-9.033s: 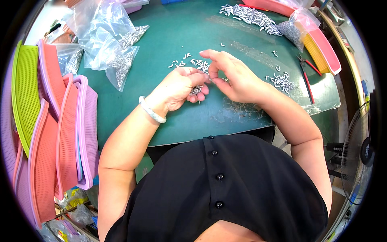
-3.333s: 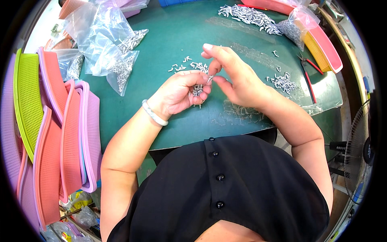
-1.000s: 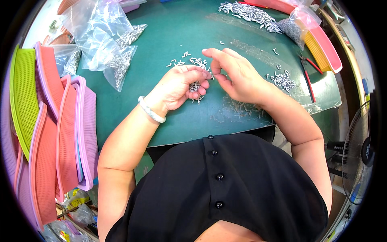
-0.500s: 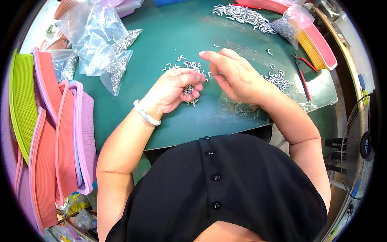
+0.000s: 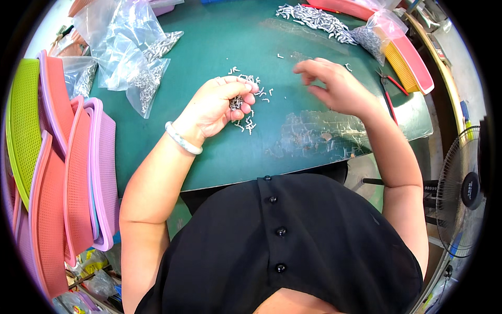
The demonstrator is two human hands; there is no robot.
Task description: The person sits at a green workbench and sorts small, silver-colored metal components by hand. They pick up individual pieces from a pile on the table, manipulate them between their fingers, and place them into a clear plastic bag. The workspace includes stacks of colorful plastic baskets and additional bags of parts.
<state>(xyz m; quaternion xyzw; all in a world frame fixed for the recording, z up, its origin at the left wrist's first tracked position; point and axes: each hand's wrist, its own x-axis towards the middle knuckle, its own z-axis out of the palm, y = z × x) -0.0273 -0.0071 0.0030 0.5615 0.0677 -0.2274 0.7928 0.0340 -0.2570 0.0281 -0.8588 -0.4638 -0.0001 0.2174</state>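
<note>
Fingers [image 5: 246, 99]: our left hand [image 5: 217, 107] is curled round small metal pieces [image 5: 236, 102]; our right hand [image 5: 334, 86] is half open, holding nothing.
Done: we see a big pile [image 5: 314, 18] at the desk's [image 5: 209, 57] far edge.
Left: a few loose pieces [image 5: 246, 124].

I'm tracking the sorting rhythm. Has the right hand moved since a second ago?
Yes. The right hand has drawn rightward, away from the left hand, toward the red-handled cutters.

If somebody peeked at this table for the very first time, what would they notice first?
Probably the left hand in the middle of the dark green table mat, cupped around a bunch of small silvery metal pieces, with the right hand open and hovering beside it. Next come the bright pink, purple and lime-green plastic mesh trays stacked on edge at the left, and the crinkly clear plastic bags of more metal pieces up top.
</note>
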